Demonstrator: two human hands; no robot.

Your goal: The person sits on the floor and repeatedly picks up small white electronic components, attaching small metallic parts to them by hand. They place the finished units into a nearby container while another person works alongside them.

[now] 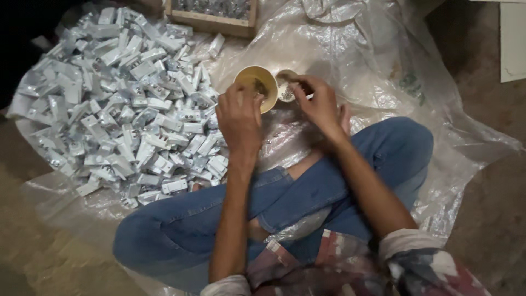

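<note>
I sit cross-legged in blue jeans on a clear plastic sheet (449,137). My left hand (239,118) reaches into a yellow bowl (257,81) that holds small dark bits; its fingertips are curled at the bowl's rim. Beside it, my right hand (319,104) pinches at a smaller pale cup (285,87) with small pieces inside. What the fingertips hold is too small to make out. A big heap of small white and silver metal parts (120,104) lies to my left.
A wooden tray (211,21) with shiny parts stands at the top, behind the heap. Bare brown floor (487,66) surrounds the sheet. A white board (514,41) lies at the upper right corner.
</note>
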